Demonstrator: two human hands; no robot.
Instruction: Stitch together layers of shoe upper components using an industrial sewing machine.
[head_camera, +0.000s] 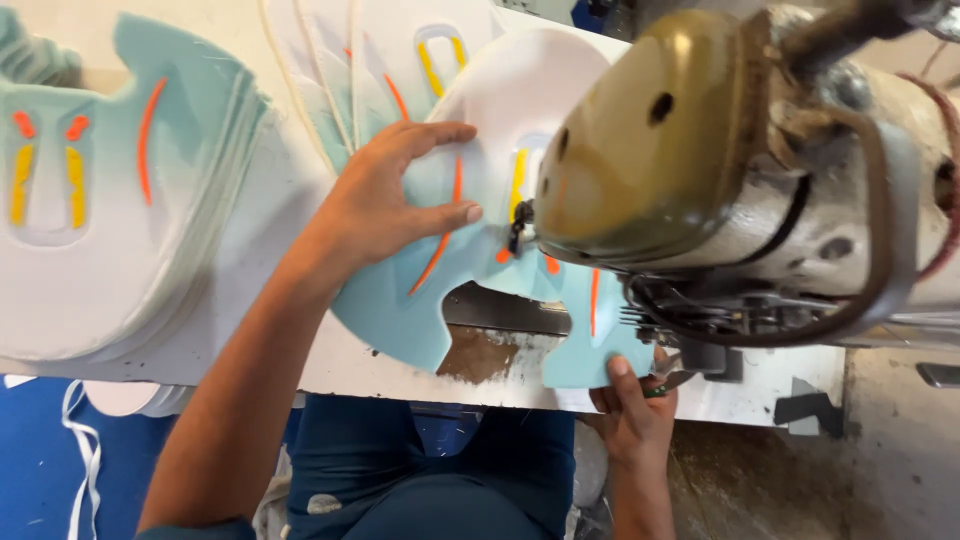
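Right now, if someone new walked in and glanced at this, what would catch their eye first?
Probably the worn sewing machine head looming at upper right. Beneath it lies a pale blue shoe-upper piece with orange and yellow stripes, pressed flat by the left hand and gripped at its near edge by the right hand. A stack of matching pieces sits at left.

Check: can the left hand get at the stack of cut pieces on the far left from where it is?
Probably yes. The left hand lies flat on the light blue piece, and the bare white table between it and the stack holds nothing in the way.
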